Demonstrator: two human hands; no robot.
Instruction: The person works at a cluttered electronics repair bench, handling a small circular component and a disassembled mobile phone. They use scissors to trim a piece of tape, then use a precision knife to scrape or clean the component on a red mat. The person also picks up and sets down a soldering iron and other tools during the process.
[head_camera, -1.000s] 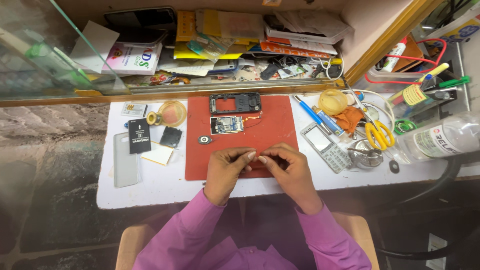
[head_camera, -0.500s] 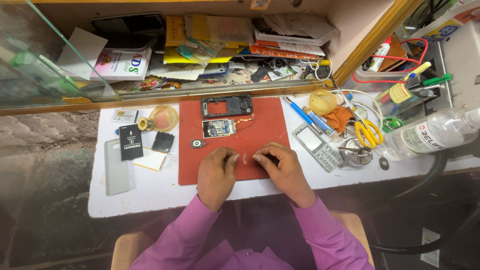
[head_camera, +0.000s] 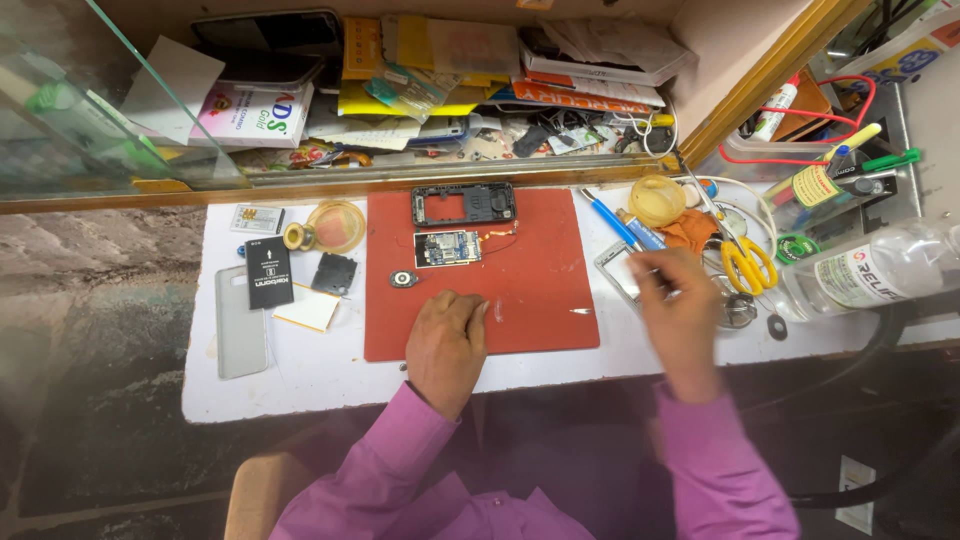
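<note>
My left hand (head_camera: 447, 343) rests on the red work mat (head_camera: 545, 345) with its fingers curled under; a tiny pale part (head_camera: 497, 310) lies just beside the fingertips. My right hand (head_camera: 676, 300) is off the mat's right edge, blurred, over a silver phone keypad housing (head_camera: 612, 272). Whether it grips anything is unclear. On the mat's far side lie a black phone frame (head_camera: 463, 204), a small circuit board (head_camera: 447, 248) and a round button part (head_camera: 403, 279). A small metal piece (head_camera: 582, 312) lies on the mat between my hands.
Blue-handled screwdrivers (head_camera: 615, 222), yellow scissors (head_camera: 745, 262) and a plastic bottle (head_camera: 880, 268) crowd the right. On the left lie a grey phone back cover (head_camera: 241, 320), a black battery (head_camera: 269, 278) and a tape roll (head_camera: 338, 225). A cluttered shelf (head_camera: 450, 60) runs along the back.
My hands were together at the mat's near edge on something small. My right hand has since swung right, off the mat to the keypad housing, while my left hand stays on the mat.
</note>
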